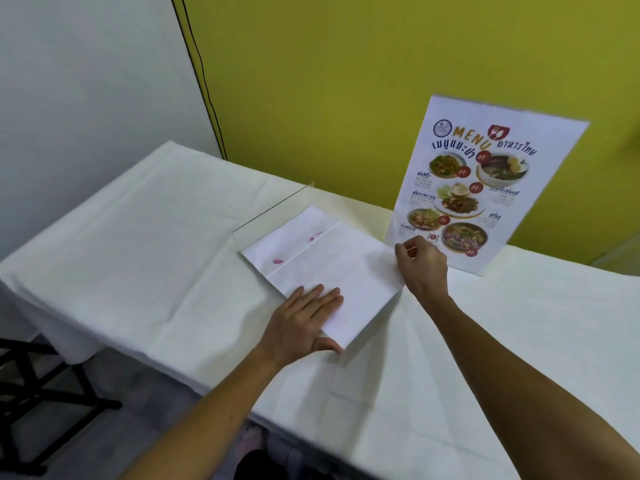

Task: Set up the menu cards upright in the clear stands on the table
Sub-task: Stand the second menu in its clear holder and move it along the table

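Now my left hand (304, 318) presses flat, fingers spread, on the face-down menu card (329, 271); my right hand (420, 263) pinches its far edge on the desk (156, 237).

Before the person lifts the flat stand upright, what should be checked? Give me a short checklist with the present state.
1. First menu upright in its stand: ok.
2. Second stand upright: not ok, it lies flat on the table.
3. Card fully inside the stand: cannot tell.
4. Left hand steadies the near end: ok, flat on it.
5. Right hand grip on the side edge: ok, fingers pinch there.
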`<state>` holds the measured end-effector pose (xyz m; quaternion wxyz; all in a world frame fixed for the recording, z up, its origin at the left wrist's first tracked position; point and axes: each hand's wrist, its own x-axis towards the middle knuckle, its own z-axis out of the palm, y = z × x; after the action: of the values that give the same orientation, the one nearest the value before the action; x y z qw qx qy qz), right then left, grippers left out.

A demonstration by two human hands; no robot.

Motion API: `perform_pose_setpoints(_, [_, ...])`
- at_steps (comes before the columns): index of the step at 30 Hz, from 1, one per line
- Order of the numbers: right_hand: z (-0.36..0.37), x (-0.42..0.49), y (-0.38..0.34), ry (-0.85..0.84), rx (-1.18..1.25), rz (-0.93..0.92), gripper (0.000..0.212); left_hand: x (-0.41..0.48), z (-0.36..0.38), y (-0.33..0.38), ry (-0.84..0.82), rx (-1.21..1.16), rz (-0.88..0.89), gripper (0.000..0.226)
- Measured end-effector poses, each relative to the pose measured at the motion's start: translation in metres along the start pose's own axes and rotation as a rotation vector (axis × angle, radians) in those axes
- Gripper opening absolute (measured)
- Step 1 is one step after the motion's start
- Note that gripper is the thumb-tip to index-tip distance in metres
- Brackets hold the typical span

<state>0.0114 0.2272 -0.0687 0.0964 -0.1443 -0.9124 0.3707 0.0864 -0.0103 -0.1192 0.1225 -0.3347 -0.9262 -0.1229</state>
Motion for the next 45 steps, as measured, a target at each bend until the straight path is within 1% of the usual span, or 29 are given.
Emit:
perform_pose_setpoints(3, [-0.012, 0.007, -0.028, 0.048, 0.097, 0.012, 0.029, 0.007, -0.024, -0.008, 0.173, -0.051, -0.036, 0.086])
perform_pose_setpoints(6, [-0.021, 0.015, -0.06, 0.114, 0.233, 0.013, 0.035, 0.016, -0.045, -0.014, 0.342, -0.148, -0.145, 0.088])
perform_pose_setpoints(9, [-0.023, 0.019, -0.087, 0.169, 0.397, -0.018, 0.041, 0.026, -0.064, -0.021, 0.525, -0.295, -0.262, 0.089])
perform_pose_setpoints(11, [-0.022, 0.019, -0.101, 0.185, 0.499, -0.054, 0.04, 0.033, -0.077, -0.027, 0.618, -0.383, -0.33, 0.09])
perform_pose_setpoints(12, [-0.019, 0.02, -0.106, 0.188, 0.549, -0.069, 0.037, 0.036, -0.084, -0.031, 0.655, -0.411, -0.363, 0.087])
perform_pose_setpoints(13, [-0.017, 0.022, -0.109, 0.177, 0.593, -0.088, 0.033, 0.041, -0.09, -0.036, 0.688, -0.427, -0.395, 0.078])
perform_pose_setpoints(15, [-0.012, 0.025, -0.115, 0.109, 0.663, -0.137, 0.023, 0.05, -0.098, -0.049, 0.748, -0.409, -0.457, 0.049])
perform_pose_setpoints(16, [-0.009, 0.027, -0.116, 0.058, 0.697, -0.163, 0.02, 0.054, -0.103, -0.055, 0.782, -0.397, -0.477, 0.044])
perform_pose_setpoints(17, [-0.007, 0.029, -0.119, 0.009, 0.731, -0.191, 0.021, 0.059, -0.108, -0.062, 0.817, -0.383, -0.483, 0.045])
perform_pose_setpoints(20, [0.001, 0.036, -0.127, -0.09, 0.758, -0.266, 0.035, 0.073, -0.125, -0.078, 0.934, -0.402, -0.528, 0.078])
perform_pose_setpoints(21, [0.004, 0.038, -0.131, -0.114, 0.736, -0.277, 0.043, 0.078, -0.131, -0.083, 0.968, -0.438, -0.576, 0.083])
perform_pose_setpoints(22, [0.008, 0.041, -0.133, -0.136, 0.702, -0.286, 0.053, 0.082, -0.135, -0.091, 0.98, -0.48, -0.642, 0.083])
perform_pose_setpoints(25, [0.024, 0.05, -0.142, -0.19, 0.533, -0.359, 0.073, 0.093, -0.15, -0.116, 0.899, -0.644, -0.839, 0.064])
perform_pose_setpoints(27, [0.037, 0.06, -0.148, -0.208, 0.407, -0.419, 0.081, 0.1, -0.158, -0.138, 0.829, -0.718, -0.946, 0.06])
perform_pose_setpoints(29, [0.057, 0.072, -0.159, -0.206, 0.288, -0.476, 0.089, 0.108, -0.162, -0.174, 0.756, -0.784, -1.049, 0.064])
perform_pose_setpoints(31, [0.073, 0.079, -0.167, -0.207, 0.237, -0.517, 0.095, 0.115, -0.159, -0.207, 0.648, -0.834, -1.082, 0.08])
perform_pose_setpoints(34, [0.08, 0.075, -0.163, -0.175, 0.242, -0.509, 0.095, 0.125, -0.161, -0.216, 0.503, -0.92, -1.044, 0.094])
perform_pose_setpoints(36, [0.083, 0.072, -0.159, -0.151, 0.238, -0.49, 0.094, 0.128, -0.165, -0.212, 0.49, -0.966, -1.026, 0.091])
perform_pose_setpoints(37, [0.084, 0.072, -0.159, -0.138, 0.23, -0.481, 0.094, 0.127, -0.165, -0.211, 0.504, -0.966, -1.015, 0.083])
perform_pose_setpoints(38, [0.088, 0.074, -0.159, -0.129, 0.216, -0.467, 0.093, 0.122, -0.162, -0.21, 0.544, -0.928, -0.981, 0.071])
perform_pose_setpoints(40, [0.092, 0.076, -0.16, -0.12, 0.191, -0.44, 0.094, 0.103, -0.147, -0.203, 0.619, -0.781, -0.837, 0.04])
perform_pose_setpoints(41, [0.093, 0.077, -0.159, -0.115, 0.175, -0.433, 0.094, 0.09, -0.138, -0.199, 0.608, -0.739, -0.755, 0.043])
perform_pose_setpoints(42, [0.094, 0.078, -0.158, -0.109, 0.161, -0.427, 0.095, 0.078, -0.127, -0.195, 0.55, -0.724, -0.69, 0.061])
perform_pose_setpoints(43, [0.095, 0.078, -0.157, -0.102, 0.152, -0.42, 0.095, 0.067, -0.114, -0.195, 0.455, -0.694, -0.653, 0.078])
perform_pose_setpoints(44, [0.095, 0.078, -0.157, -0.096, 0.146, -0.416, 0.096, 0.058, -0.103, -0.195, 0.362, -0.625, -0.63, 0.089])
perform_pose_setpoints(45, [0.094, 0.077, -0.157, -0.085, 0.136, -0.414, 0.096, 0.052, -0.094, -0.194, 0.301, -0.543, -0.606, 0.095])
